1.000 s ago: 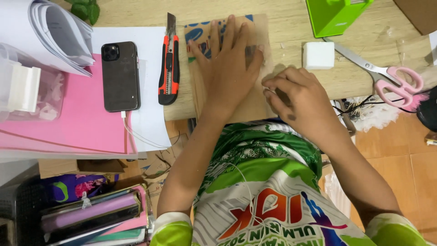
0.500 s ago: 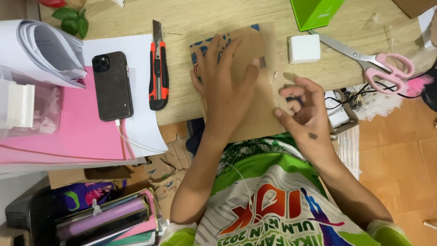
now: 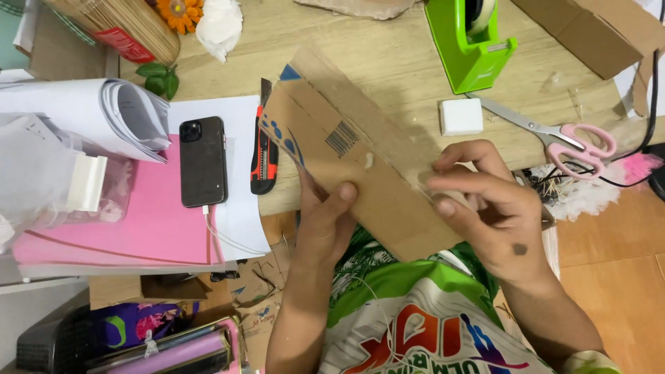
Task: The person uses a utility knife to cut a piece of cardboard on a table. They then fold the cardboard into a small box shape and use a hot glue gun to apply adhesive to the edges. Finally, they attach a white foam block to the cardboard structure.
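Now both hands grip a flat, matte brown cardboard strip (image 3: pixel 360 166) slanting from 11 to 5 o'clock above the wooden table (image 3: pixel 388 69). Left hand (image 3: pixel 325 221) pinches its lower edge, thumb on top; right hand (image 3: pixel 485 208) clamps fingers on its right end, a glossy white cube (image 3: pixel 461 116) at 12 o'clock

My fingers (image 3: pixel 346 192) feel matt, rough cardboard (image 3: pixel 367 173); beside it, a wood-grain counter (image 3: pixel 388 52) and glossy plastic dispenser (image 3: pixel 467 52).
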